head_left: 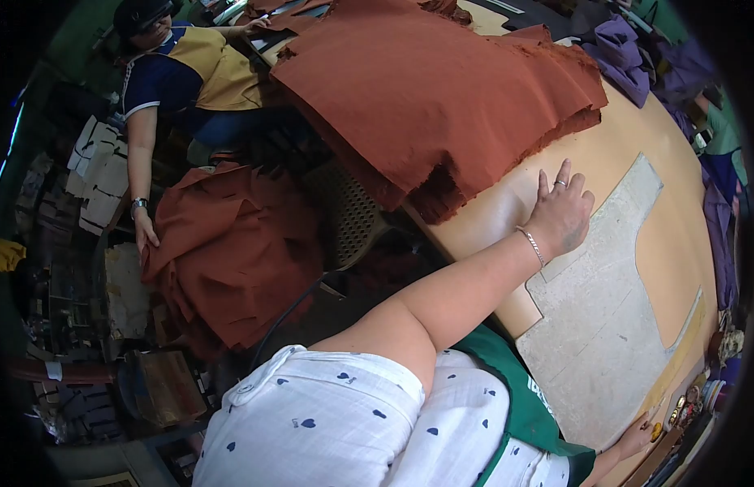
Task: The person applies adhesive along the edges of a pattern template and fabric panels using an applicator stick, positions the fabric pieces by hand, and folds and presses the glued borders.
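Observation:
My left hand [562, 213] reaches across the tan tabletop [677, 162], its fingers apart and holding nothing. It rests at the edge of a large flat grey pattern board [600, 316], just right of a stack of rust-brown leather [442, 89]. The board has a stepped notch on one side and a curved cut-out on the other. At the lower right, my right hand [635, 437] is beside the board's near end. Its fingers are closed around a small yellow object [656, 430], whose kind is too small to make out.
A co-worker [206, 73] at the upper left touches a hanging pile of rust-brown leather [231, 243]. A woven plastic chair [344, 215] stands between us. Purple leather [620, 61] lies at the far table end. Small items [689, 406] crowd the right edge.

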### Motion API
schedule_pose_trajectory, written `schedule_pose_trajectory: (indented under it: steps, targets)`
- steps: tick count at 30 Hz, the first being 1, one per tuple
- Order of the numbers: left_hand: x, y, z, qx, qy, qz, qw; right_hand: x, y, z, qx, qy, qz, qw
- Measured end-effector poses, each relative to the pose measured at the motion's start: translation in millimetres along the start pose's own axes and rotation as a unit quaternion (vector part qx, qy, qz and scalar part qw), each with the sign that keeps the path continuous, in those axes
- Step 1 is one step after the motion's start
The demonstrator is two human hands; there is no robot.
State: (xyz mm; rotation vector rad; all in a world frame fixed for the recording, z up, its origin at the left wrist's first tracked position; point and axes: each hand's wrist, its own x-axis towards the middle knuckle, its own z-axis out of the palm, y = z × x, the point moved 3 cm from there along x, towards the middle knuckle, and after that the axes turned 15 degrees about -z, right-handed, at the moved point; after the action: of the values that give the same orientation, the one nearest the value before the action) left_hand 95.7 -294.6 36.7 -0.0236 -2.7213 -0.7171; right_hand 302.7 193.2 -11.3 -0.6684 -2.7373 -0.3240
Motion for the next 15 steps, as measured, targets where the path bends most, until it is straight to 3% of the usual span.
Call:
schedule_pose_trajectory:
  steps: [15]
  targets:
    - [-1.3,7.8,-2.2,0.002,0.007,0.024,1.0,0.8,0.7,-1.0,-0.013,0.006,-0.019,1.0]
